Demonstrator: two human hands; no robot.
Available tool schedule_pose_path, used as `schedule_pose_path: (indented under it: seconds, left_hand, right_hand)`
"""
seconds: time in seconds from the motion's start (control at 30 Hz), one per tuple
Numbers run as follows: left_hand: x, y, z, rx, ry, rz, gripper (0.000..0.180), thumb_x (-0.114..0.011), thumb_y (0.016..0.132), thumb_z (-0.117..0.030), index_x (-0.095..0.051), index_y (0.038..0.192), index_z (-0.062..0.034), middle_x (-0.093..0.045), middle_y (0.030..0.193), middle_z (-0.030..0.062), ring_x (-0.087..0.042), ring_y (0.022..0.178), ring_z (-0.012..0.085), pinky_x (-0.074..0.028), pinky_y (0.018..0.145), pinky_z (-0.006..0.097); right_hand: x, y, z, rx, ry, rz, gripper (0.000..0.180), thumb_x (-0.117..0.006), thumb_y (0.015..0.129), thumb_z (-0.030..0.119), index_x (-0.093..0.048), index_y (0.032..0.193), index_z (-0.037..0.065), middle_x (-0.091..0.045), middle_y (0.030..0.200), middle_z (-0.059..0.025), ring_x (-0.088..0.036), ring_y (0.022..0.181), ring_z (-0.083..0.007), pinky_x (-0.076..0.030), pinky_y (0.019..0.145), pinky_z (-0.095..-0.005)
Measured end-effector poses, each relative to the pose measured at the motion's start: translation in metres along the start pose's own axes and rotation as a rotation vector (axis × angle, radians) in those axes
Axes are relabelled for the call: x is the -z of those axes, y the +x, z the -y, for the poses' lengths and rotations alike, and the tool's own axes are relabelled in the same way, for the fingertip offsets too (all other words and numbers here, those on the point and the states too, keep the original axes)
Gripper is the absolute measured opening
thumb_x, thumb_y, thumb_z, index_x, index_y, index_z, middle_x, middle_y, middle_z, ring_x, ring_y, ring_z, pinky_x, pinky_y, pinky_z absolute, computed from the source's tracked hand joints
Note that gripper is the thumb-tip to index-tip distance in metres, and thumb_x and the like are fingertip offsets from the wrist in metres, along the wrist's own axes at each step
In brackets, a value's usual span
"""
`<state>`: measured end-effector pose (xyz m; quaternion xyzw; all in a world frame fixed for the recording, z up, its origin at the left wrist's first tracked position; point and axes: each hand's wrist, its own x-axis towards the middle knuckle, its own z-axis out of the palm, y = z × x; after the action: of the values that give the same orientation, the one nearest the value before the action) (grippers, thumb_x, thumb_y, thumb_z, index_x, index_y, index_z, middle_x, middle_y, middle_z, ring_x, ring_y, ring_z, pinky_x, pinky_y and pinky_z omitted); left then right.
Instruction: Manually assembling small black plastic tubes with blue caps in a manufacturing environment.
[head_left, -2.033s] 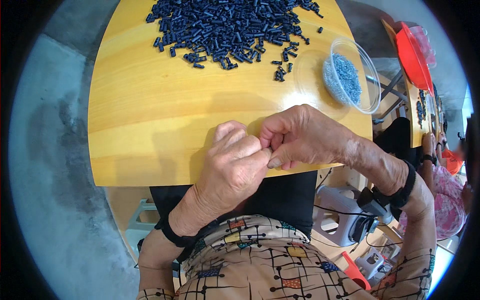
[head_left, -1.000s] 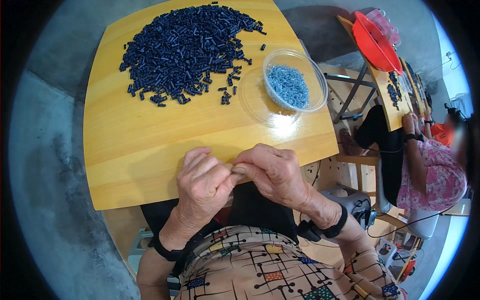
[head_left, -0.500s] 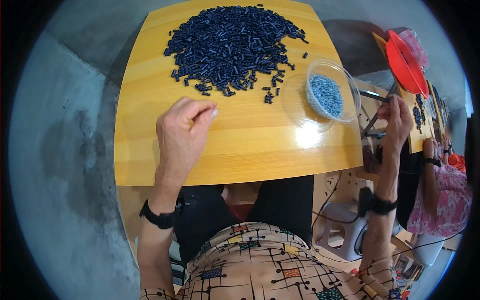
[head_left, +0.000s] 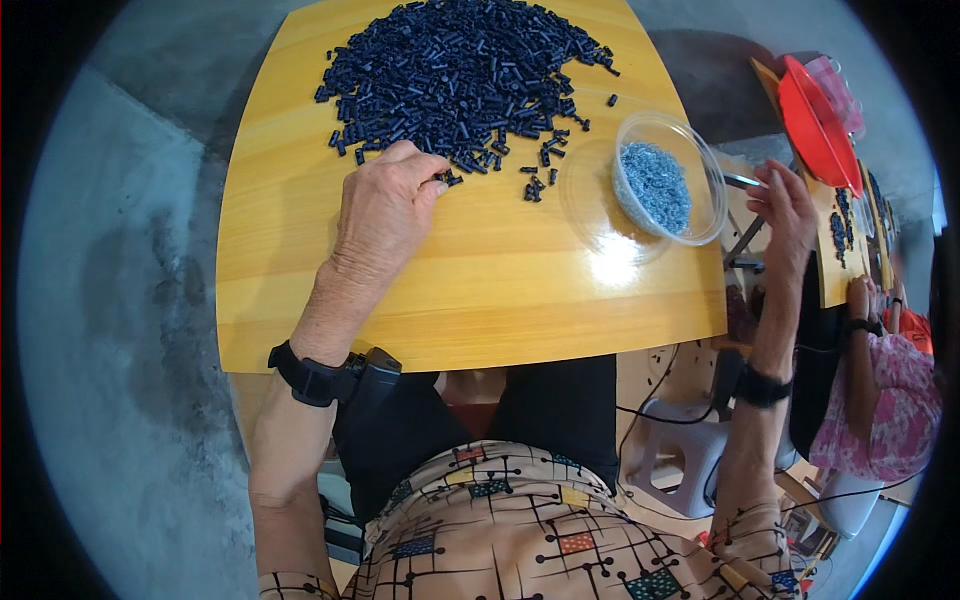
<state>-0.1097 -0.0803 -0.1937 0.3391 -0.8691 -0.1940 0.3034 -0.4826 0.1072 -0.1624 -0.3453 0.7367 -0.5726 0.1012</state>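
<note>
A large pile of small black cylindrical plastic parts (head_left: 460, 80) covers the far part of the yellow wood-grain table (head_left: 520, 290). At the near edge of that pile, my left hand (head_left: 385, 205) pinches a small black plastic part (head_left: 449, 180) between thumb and forefinger. Past the table's right edge, my right hand (head_left: 785, 215) is raised with its fingers curled; what they may hold is hidden. A shiny metal bar (head_left: 741, 180) shows beside those fingertips, and I cannot tell whether the hand grips it. Between the hands stands a clear round bowl (head_left: 705, 150) holding silvery screws (head_left: 655, 185).
Several stray black parts (head_left: 540, 185) lie between pile and bowl. To the right, a red basin (head_left: 815, 125) stands on another table with more black parts (head_left: 840, 225). A person in a pink patterned top (head_left: 875, 400) sits there. Below is a grey plastic stool (head_left: 680, 450).
My left hand has moved forward to the pile's edge and pinches a black part. My right hand has risen slightly, its fingers looser than before.
</note>
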Motion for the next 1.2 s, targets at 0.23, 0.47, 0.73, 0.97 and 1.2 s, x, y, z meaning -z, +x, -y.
schedule_pose_path:
  seconds: [0.23,0.47,0.73,0.97,1.2]
  left_hand:
    - [-0.004,0.002,0.005,0.0,0.019,-0.006,0.007,-0.068,0.072,-0.007,-0.067,0.079,-0.0046,-0.062,0.076,0.0089,-0.061,0.071,0.0273,-0.048,0.064,0.037]
    - [-0.003,-0.013,0.0,0.065,-0.125,-0.03,0.007,-0.069,0.073,-0.011,-0.066,0.076,-0.005,-0.061,0.072,0.0076,-0.06,0.065,0.0252,-0.048,0.06,0.035]
    - [-0.011,-0.031,-0.005,0.076,-0.211,-0.084,0.009,-0.068,0.075,-0.013,-0.066,0.081,-0.0058,-0.063,0.075,0.0076,-0.061,0.067,0.0233,-0.048,0.061,0.033]
    - [-0.009,-0.032,-0.005,0.08,-0.263,-0.114,0.011,-0.067,0.077,-0.01,-0.067,0.087,-0.0041,-0.063,0.077,0.008,-0.062,0.067,0.0217,-0.048,0.061,0.031]
    - [-0.008,-0.03,-0.006,0.117,-0.305,-0.176,0.009,-0.065,0.08,-0.005,-0.066,0.088,-0.002,-0.063,0.076,0.0085,-0.061,0.066,0.0189,-0.047,0.06,0.028]
  right_hand:
    - [-0.065,-0.126,0.102,0.432,-0.206,0.419,0.016,-0.064,0.079,0.001,-0.064,0.094,0.0,-0.066,0.08,-0.0083,-0.063,0.069,-0.0148,-0.05,0.061,-0.0263]
    - [-0.139,-0.114,0.086,0.498,-0.354,0.516,0.019,-0.065,0.075,0.004,-0.061,0.093,-0.001,-0.062,0.082,-0.0162,-0.063,0.072,-0.0337,-0.05,0.061,-0.0391]
    - [-0.177,-0.1,0.063,0.518,-0.447,0.451,0.017,-0.066,0.075,0.008,-0.061,0.09,0.001,-0.061,0.085,-0.0148,-0.062,0.073,-0.0343,-0.05,0.064,-0.0419]
    - [-0.183,-0.098,0.056,0.53,-0.44,0.426,0.014,-0.067,0.074,0.007,-0.064,0.087,0.003,-0.061,0.08,-0.0118,-0.062,0.07,-0.0297,-0.05,0.062,-0.0372]
    - [-0.188,-0.105,0.072,0.591,-0.348,0.375,0.017,-0.068,0.073,0.007,-0.065,0.09,0.005,-0.06,0.077,-0.0099,-0.062,0.068,-0.0273,-0.05,0.059,-0.0341]
